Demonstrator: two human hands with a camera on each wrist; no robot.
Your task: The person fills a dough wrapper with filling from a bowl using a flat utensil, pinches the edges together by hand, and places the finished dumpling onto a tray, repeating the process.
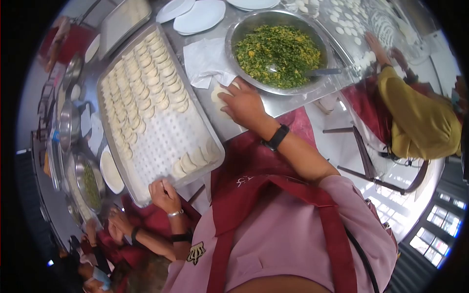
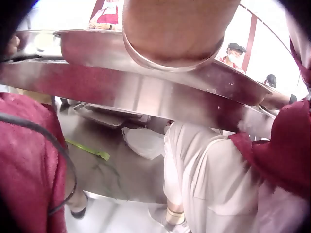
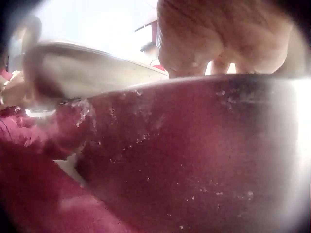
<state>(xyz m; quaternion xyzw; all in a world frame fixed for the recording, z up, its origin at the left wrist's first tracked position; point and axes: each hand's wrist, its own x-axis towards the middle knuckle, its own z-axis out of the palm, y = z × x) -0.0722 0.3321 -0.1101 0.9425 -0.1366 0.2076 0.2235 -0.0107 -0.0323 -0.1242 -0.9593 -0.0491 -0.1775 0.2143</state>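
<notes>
My right hand point(image 1: 245, 105), with a black band on the wrist, reaches down to round dough wrappers point(image 1: 218, 93) on the steel table, bent fingers spread over them. In the right wrist view the same hand point(image 3: 223, 39) shows over the table edge. My left hand point(image 1: 165, 196), with a silver bangle, is at the near rim of a large metal tray point(image 1: 159, 168), its fingers curled; I cannot tell whether they hold anything. Rows of folded dumplings point(image 1: 146, 80) fill the tray's far part, and several more dumplings point(image 1: 195, 158) stand in its near right corner.
A steel bowl point(image 1: 234, 53) of chopped green and yellow filling point(image 1: 276, 53) holds a spoon point(image 1: 320, 72). Beside it lies a white cloth point(image 1: 205, 61); white plates point(image 1: 198, 17) are behind. Other people's hands point(image 1: 122, 224) work at the left, and a person in a yellow sleeve point(image 1: 405, 107) at the right.
</notes>
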